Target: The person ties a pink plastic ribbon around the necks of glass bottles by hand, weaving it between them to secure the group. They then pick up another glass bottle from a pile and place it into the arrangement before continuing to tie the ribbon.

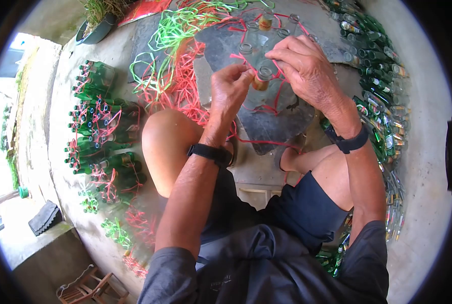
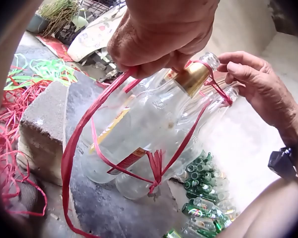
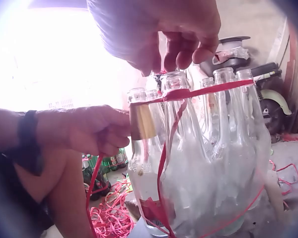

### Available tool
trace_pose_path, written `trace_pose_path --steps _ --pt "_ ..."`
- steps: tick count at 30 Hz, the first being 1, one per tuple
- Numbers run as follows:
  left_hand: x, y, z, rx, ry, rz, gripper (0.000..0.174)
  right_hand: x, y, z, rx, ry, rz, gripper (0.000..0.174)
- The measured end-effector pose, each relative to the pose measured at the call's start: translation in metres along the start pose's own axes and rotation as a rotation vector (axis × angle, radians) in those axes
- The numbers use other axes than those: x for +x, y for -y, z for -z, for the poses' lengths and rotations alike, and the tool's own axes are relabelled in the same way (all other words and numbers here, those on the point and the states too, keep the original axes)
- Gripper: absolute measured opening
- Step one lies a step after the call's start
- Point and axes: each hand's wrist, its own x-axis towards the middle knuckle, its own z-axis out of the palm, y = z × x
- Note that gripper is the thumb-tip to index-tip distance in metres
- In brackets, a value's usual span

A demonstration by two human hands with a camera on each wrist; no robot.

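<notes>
Several clear glass bottles (image 3: pixel 193 168) stand upright in a tight cluster, with red plastic strapping (image 3: pixel 208 90) around their necks. A lower loop of the strapping circles their bodies, with a frayed knot (image 2: pixel 156 171) on one side. Beside a bottle with a gold neck label (image 2: pixel 193 82), my left hand (image 1: pixel 231 86) pinches the red strap, whose long tail (image 2: pixel 69 158) hangs down in the left wrist view. My right hand (image 1: pixel 307 66) is over the bottle mouths, fingers bent and fingertips at a red strand between the necks. Its fingers partly hide that strand.
Beneath the bottles lies a dark slab (image 1: pixel 266 126), next to a concrete block (image 2: pixel 42 124). Loose red strapping (image 1: pixel 188 86) and green strapping (image 1: pixel 178 30) are heaped to the left. Tied green bottles (image 1: pixel 102 121) stand farther left; many loose bottles (image 1: pixel 383 101) lie along the right.
</notes>
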Motion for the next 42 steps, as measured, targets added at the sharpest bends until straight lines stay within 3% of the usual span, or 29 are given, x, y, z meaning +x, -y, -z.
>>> trace_pose_path --steps 10,21,27,42 --pt "0.003 0.003 -0.01 0.078 -0.12 0.057 0.026 0.021 -0.004 -0.011 -0.124 0.284 0.099 0.029" --pt "0.008 0.011 -0.022 0.148 -0.256 0.108 0.033 0.038 -0.023 -0.012 0.05 0.503 0.176 0.033" --pt "0.008 0.01 -0.024 0.135 -0.257 0.157 0.038 0.057 -0.016 -0.004 0.004 0.743 0.002 0.033" --pt "0.004 0.004 -0.025 0.104 -0.255 0.191 0.038 0.071 -0.014 -0.002 0.006 0.824 0.065 0.022"
